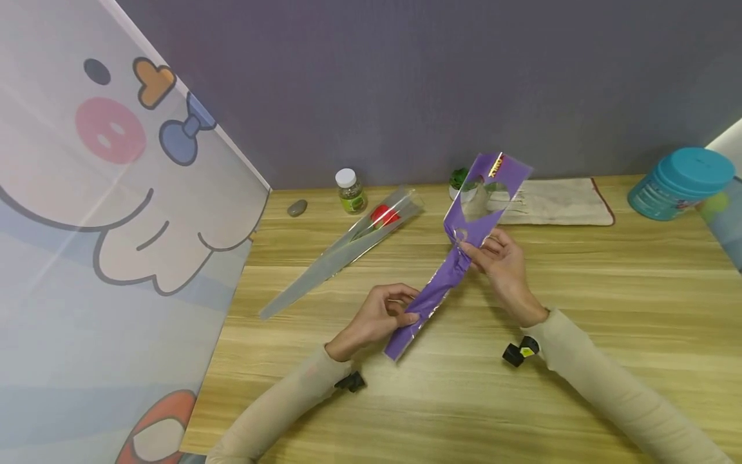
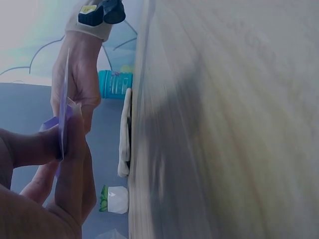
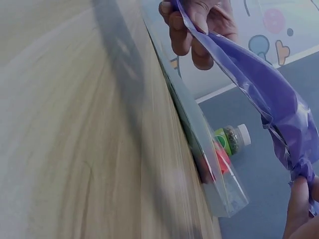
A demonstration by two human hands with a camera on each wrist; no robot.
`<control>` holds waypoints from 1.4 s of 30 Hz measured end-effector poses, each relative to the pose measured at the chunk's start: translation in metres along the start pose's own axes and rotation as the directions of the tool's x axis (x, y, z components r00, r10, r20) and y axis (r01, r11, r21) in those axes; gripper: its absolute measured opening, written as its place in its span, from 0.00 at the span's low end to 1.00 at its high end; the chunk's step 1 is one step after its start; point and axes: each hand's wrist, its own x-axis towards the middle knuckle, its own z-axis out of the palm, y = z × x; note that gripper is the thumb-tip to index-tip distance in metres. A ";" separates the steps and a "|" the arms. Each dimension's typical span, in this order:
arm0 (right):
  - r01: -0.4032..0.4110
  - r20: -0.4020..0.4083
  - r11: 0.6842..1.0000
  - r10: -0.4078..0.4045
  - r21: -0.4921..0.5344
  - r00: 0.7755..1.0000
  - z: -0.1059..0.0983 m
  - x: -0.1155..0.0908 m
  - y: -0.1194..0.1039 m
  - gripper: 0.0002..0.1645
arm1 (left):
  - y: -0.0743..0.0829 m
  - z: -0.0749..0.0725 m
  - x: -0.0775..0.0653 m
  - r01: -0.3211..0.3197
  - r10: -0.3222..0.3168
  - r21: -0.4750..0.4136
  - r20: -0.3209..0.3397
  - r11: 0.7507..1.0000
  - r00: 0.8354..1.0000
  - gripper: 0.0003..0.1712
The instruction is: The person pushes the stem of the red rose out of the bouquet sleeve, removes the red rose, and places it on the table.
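Observation:
Both hands hold a purple flower sleeve (image 1: pixel 440 283) with gold edging, gold lettering and a clear window at its wide top. My left hand (image 1: pixel 373 317) pinches the narrow lower part between thumb and fingers. At the crumpled, gathered middle, my right hand (image 1: pixel 503 270) pinches the film, thumb on top. In the right wrist view the purple film (image 3: pixel 259 84) stretches between the two hands, above the table. Left of them lies a red rose (image 1: pixel 384 216) inside a clear and grey sleeve (image 1: pixel 330 263).
Along the back of the wooden table (image 1: pixel 580 277) stand a grey stone (image 1: pixel 297 207), a white-capped jar (image 1: pixel 351 192), a small potted plant (image 1: pixel 458 180), a folded cream cloth (image 1: pixel 562 203) and a teal tub (image 1: pixel 678 183). A cartoon-printed panel (image 1: pixel 116 258) borders the left side.

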 end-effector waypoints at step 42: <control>0.061 -0.021 0.996 -0.060 0.072 0.998 -0.013 0.005 -0.018 0.21 | 0.009 0.005 -0.002 0.030 -0.042 0.117 0.099 0.993 0.994 0.22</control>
